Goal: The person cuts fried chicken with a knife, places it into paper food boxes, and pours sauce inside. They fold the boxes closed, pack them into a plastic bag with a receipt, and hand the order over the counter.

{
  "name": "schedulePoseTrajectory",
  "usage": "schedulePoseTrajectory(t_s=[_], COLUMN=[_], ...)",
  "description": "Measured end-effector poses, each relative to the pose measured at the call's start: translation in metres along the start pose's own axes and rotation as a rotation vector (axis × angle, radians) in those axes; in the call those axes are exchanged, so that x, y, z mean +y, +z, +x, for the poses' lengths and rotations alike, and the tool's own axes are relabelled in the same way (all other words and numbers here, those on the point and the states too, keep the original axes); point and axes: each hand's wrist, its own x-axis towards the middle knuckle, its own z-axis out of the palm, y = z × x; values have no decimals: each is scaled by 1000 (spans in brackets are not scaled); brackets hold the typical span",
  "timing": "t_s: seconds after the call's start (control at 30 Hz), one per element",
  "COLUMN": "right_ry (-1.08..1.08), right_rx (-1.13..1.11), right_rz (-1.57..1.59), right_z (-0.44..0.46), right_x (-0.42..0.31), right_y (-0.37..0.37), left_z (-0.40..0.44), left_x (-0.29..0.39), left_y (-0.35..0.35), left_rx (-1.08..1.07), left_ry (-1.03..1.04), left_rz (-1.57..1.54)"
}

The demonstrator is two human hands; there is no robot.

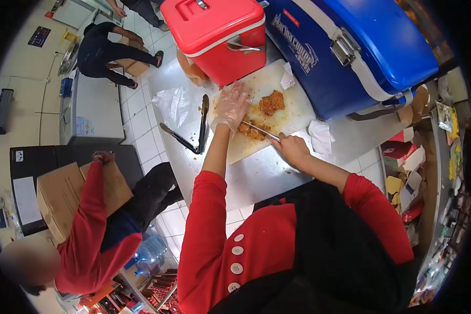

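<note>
My right hand (292, 151) grips the handle of a knife (259, 129), its blade lying across a breaded piece of fried chicken (252, 133) on the white cutting board (298, 109). My left hand (233, 106), in a clear plastic glove, lies with fingers stretched out over the board, beside that piece and the blade's tip. Whether its palm touches the chicken I cannot tell. Another breaded piece (272, 103) rests farther back, with crumbs around it. Black-handled tongs (201, 137) lie spread apart on the metal table (186, 165), left of my left forearm.
Behind the board stand a red cooler (220, 47) and a large blue cooler (350, 57). Crumpled paper (321, 137) and a plastic bag (171, 106) lie nearby. On the left, a person in red holds a cardboard box (63, 196); another person bends over boxes farther back. Cluttered shelves line the right.
</note>
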Motion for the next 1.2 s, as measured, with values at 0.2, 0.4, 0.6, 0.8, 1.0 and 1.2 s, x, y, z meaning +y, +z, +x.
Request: schedulePoseTrajectory(t_s=[0.2,0.4,0.6,0.8,1.0,1.2], right_ry=[-16,44,101,142,111,162], right_rx=[20,-36,-155,-55,20,-125], right_rz=[22,84,316,358,329,741], right_z=[9,11,13,10,12,2], right_x=[5,8,32,51,36,6], right_y=[-4,-13,-85,-51,10,26], left_z=[3,17,-5,-56,-34,-24], left_x=[-4,4,7,90,114,122], left_y=[-7,-8,-89,-82,-25,-23], left_rx=[87,42,497,627,495,525], left_ry=[28,-3,-65,-616,-762,-933], left_rz=[18,26,-376,-689,-586,-595])
